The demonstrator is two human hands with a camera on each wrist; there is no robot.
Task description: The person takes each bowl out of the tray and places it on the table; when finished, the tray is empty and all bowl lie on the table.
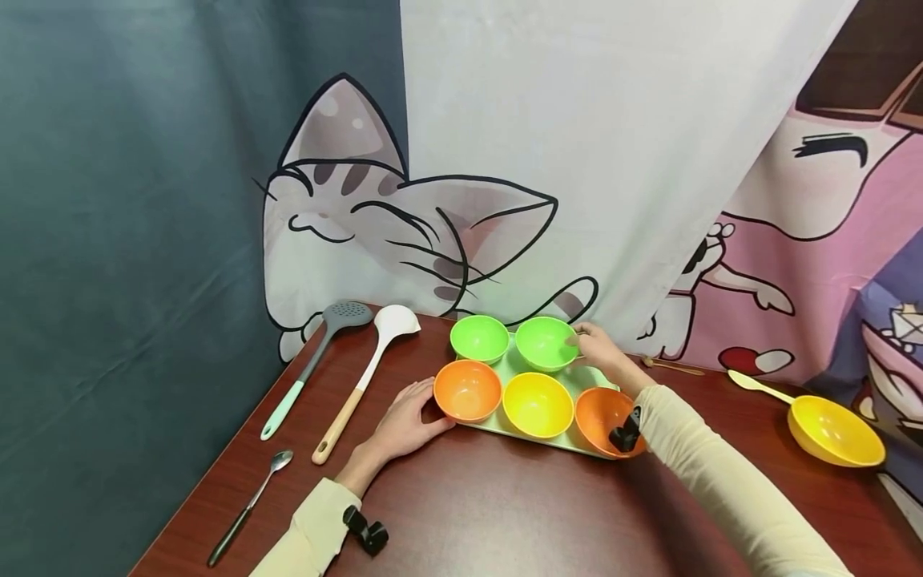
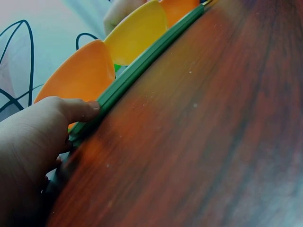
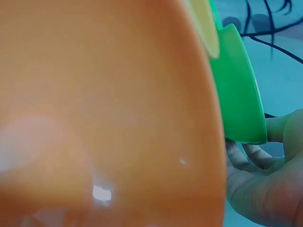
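Tray (image 1: 593, 373), pale green, flat with a thin raised rim, smooth plastic, resting near the middle of the dark reddish wood-grain surface (image 1: 505, 513). Loaded with five round glossy bowls: two green at the back, the left green bowl (image 1: 479, 337) and the right green bowl (image 1: 546, 343); an orange bowl (image 1: 467, 390), a yellow bowl (image 1: 538, 404) and a second orange bowl (image 1: 595, 417) across the front.

Left hand (image 1: 405, 425) laid on the surface at the tray's left front corner, fingers bent loosely, thumb tip pressed against the rim just under the orange bowl, as seen edge-on from the left wrist (image 2: 33, 142). Grip partly spread, not wrapped around anything.

Right hand (image 1: 598, 346) at the back right of the tray, fingers curled against the outer wall of the right green bowl; from the right wrist (image 3: 265, 179), fingertips tucked under that bowl's side, thumb hidden.

Off to the left: grey slotted spoon with mint handle (image 1: 317, 361), white ladle with wooden handle (image 1: 364, 385), metal spoon with dark handle (image 1: 252, 505). Far right: yellow bowl with a spoon in it (image 1: 836, 433).
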